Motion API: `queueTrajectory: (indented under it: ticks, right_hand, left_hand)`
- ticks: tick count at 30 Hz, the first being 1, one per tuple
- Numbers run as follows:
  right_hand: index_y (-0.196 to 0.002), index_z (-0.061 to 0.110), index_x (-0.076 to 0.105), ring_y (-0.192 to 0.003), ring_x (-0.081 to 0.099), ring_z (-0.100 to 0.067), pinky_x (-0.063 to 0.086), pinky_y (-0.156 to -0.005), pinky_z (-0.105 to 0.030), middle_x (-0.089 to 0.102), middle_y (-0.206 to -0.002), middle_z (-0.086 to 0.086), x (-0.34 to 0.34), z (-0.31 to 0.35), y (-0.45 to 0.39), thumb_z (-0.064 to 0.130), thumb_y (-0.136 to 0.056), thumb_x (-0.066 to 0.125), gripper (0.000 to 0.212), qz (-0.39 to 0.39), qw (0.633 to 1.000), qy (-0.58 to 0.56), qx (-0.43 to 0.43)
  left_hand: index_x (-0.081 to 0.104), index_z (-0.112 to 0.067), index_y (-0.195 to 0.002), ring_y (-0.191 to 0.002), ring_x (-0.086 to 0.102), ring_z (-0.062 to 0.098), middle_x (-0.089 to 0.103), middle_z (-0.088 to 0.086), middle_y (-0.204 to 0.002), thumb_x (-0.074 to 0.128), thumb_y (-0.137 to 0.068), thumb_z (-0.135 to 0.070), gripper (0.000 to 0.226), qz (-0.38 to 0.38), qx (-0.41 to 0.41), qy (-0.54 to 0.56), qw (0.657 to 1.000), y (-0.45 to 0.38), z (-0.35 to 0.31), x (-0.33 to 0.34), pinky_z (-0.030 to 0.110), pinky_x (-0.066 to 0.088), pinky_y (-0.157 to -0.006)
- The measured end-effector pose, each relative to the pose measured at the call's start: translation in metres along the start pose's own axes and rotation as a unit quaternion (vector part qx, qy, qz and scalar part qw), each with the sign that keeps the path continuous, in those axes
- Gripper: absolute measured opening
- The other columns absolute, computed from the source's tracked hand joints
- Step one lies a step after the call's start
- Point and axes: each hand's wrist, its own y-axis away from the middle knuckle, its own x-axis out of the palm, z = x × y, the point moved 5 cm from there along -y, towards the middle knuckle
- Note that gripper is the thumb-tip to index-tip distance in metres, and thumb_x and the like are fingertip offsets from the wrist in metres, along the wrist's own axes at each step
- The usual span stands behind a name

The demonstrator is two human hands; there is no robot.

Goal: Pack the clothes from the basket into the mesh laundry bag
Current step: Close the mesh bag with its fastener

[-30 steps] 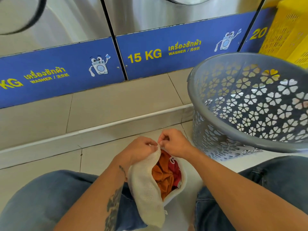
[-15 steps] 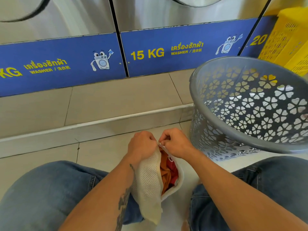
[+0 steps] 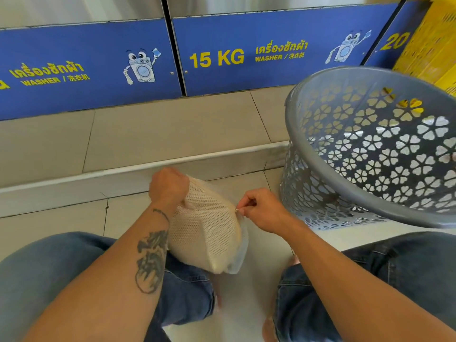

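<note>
A cream mesh laundry bag (image 3: 209, 228) bulges between my knees above the tiled floor. Its opening is drawn together and no clothes show through it. My left hand (image 3: 169, 186) grips the bag's top far corner. My right hand (image 3: 261, 209) pinches the small zipper pull at the bag's right edge. The grey plastic basket (image 3: 370, 154) with flower-shaped holes stands tilted at the right, and I see no clothes inside it.
Blue washer panels (image 3: 222, 58) marked 15 KG run along the back above a tiled step (image 3: 172, 134). Yellow crates (image 3: 434, 45) stand at the far right behind the basket. My jeans-clad knees (image 3: 49, 280) frame the bag on both sides.
The bag's opening, which showed orange and red clothes, is now drawn shut. My right hand has slid the zipper pull to the right; my left hand holds the far corner.
</note>
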Motion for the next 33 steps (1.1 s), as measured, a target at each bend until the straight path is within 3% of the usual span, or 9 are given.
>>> queueTrajectory:
  ticks: [3, 5, 8, 11, 17, 21, 25, 30, 33]
  right_hand:
    - [-0.083, 0.014, 0.075, -0.079, 0.065, -0.004, 0.049, -0.071, -0.018, 0.072, -0.083, 0.005, 0.003, 0.002, 0.001, 0.001, -0.086, 0.070, 0.014, 0.004, 1.000, -0.015, 0.006]
    - [-0.079, 0.016, 0.075, -0.074, 0.063, -0.003, 0.046, -0.068, -0.018, 0.070, -0.077, 0.008, 0.004, 0.001, 0.002, 0.000, -0.085, 0.069, 0.019, -0.001, 1.000, -0.022, 0.017]
    - [-0.072, 0.019, 0.074, -0.065, 0.061, -0.001, 0.047, -0.066, -0.021, 0.068, -0.067, 0.011, 0.003, -0.003, 0.007, -0.003, -0.083, 0.066, 0.025, -0.018, 0.998, -0.043, 0.031]
    - [-0.073, 0.017, 0.075, -0.067, 0.062, -0.003, 0.047, -0.066, -0.021, 0.069, -0.069, 0.010, 0.000, -0.005, 0.015, -0.002, -0.082, 0.065, 0.023, -0.025, 0.998, -0.038, 0.039]
    - [-0.071, 0.020, 0.071, -0.072, 0.062, -0.006, 0.047, -0.064, -0.019, 0.068, -0.073, 0.007, 0.000, 0.002, 0.029, -0.001, -0.083, 0.065, 0.025, 0.043, 0.998, 0.001, 0.038]
    - [-0.072, 0.021, 0.070, -0.071, 0.062, -0.009, 0.053, -0.070, -0.027, 0.066, -0.071, 0.008, -0.011, 0.014, 0.025, 0.002, -0.085, 0.061, 0.025, 0.014, 1.000, -0.009, 0.013]
    - [-0.075, 0.017, 0.069, -0.070, 0.063, -0.012, 0.057, -0.074, -0.033, 0.068, -0.073, 0.001, -0.006, 0.010, 0.026, 0.004, -0.090, 0.057, 0.024, 0.014, 0.999, -0.033, 0.024]
    - [-0.080, 0.005, 0.066, -0.062, 0.063, -0.017, 0.060, -0.063, -0.028, 0.065, -0.072, -0.011, 0.004, 0.011, 0.030, -0.001, -0.096, 0.056, 0.020, 0.003, 0.977, -0.202, 0.071]
    - [-0.080, 0.004, 0.066, -0.059, 0.064, -0.016, 0.060, -0.061, -0.027, 0.065, -0.071, -0.012, 0.007, 0.020, 0.032, -0.001, -0.097, 0.056, 0.020, 0.012, 0.967, -0.245, 0.071]
  left_hand:
    - [0.071, -0.012, -0.092, -0.093, 0.062, 0.036, 0.067, 0.011, -0.101, 0.050, -0.085, -0.012, 0.021, -0.053, 0.044, -0.008, 0.998, 0.005, -0.003, -0.010, 0.037, 0.049, -0.073]
    - [0.070, -0.017, -0.094, -0.096, 0.057, 0.034, 0.063, 0.007, -0.103, 0.052, -0.079, -0.006, 0.026, -0.080, 0.177, -0.044, 0.980, 0.020, -0.024, -0.012, 0.040, 0.048, -0.080]
    - [0.065, -0.032, -0.108, -0.119, 0.045, 0.024, 0.056, -0.006, -0.119, 0.053, -0.077, -0.012, 0.039, 0.065, 0.345, -0.128, 0.927, 0.058, -0.054, 0.013, 0.046, 0.031, -0.104]
    - [0.062, -0.039, -0.115, -0.130, 0.031, 0.019, 0.051, -0.010, -0.124, 0.055, -0.080, -0.023, 0.039, 0.195, 0.377, -0.257, 0.868, 0.094, -0.057, 0.042, 0.062, 0.004, -0.111]
    - [0.067, -0.034, -0.086, -0.112, 0.051, 0.021, 0.061, -0.011, -0.102, 0.057, -0.082, -0.017, 0.020, 0.078, 0.327, -0.172, 0.926, 0.071, -0.045, 0.022, 0.051, 0.023, -0.102]
    - [0.070, -0.035, -0.088, -0.114, 0.046, 0.022, 0.057, -0.011, -0.109, 0.061, -0.080, -0.017, 0.021, 0.025, 0.283, -0.142, 0.948, 0.052, -0.031, 0.004, 0.045, 0.028, -0.099]
    - [0.067, -0.031, -0.093, -0.107, 0.045, 0.021, 0.050, -0.006, -0.104, 0.060, -0.080, -0.012, 0.024, -0.009, 0.314, -0.140, 0.939, 0.069, -0.039, -0.005, 0.036, 0.031, -0.091]
    - [0.061, -0.023, -0.083, -0.081, 0.062, 0.023, 0.065, -0.001, -0.087, 0.054, -0.077, -0.025, 0.009, 0.179, 0.187, -0.085, 0.962, 0.104, -0.052, -0.012, 0.032, 0.051, -0.067]
    - [0.064, -0.019, -0.100, -0.090, 0.063, 0.020, 0.068, 0.001, -0.102, 0.062, -0.081, -0.041, 0.030, 0.346, 0.097, -0.044, 0.932, 0.133, -0.038, -0.007, 0.032, 0.051, -0.070]
